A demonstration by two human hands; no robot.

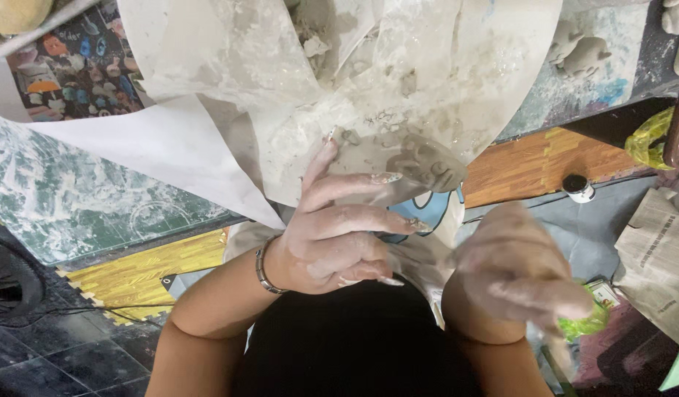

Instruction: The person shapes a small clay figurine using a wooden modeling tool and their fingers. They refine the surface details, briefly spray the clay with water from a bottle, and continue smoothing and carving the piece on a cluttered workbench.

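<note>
My left hand (339, 231), smeared with grey clay and wearing a bracelet at the wrist, reaches up with fingers spread and fingertips touching the lower edge of a large clay-stained white paper sheet (369, 88). A flat lump of grey clay (427, 165) lies on the sheet just right of those fingertips. My right hand (519, 268) is blurred by motion, also coated in clay, below and right of the sheet; whether it holds anything is unclear.
The sheet lies on a clay-dusted green work mat (74, 198). Small clay figures (582, 48) sit at the back right. A small black-capped jar (578, 187), a yellow-green bag (648, 136) and brown paper (659, 257) lie on the floor at right.
</note>
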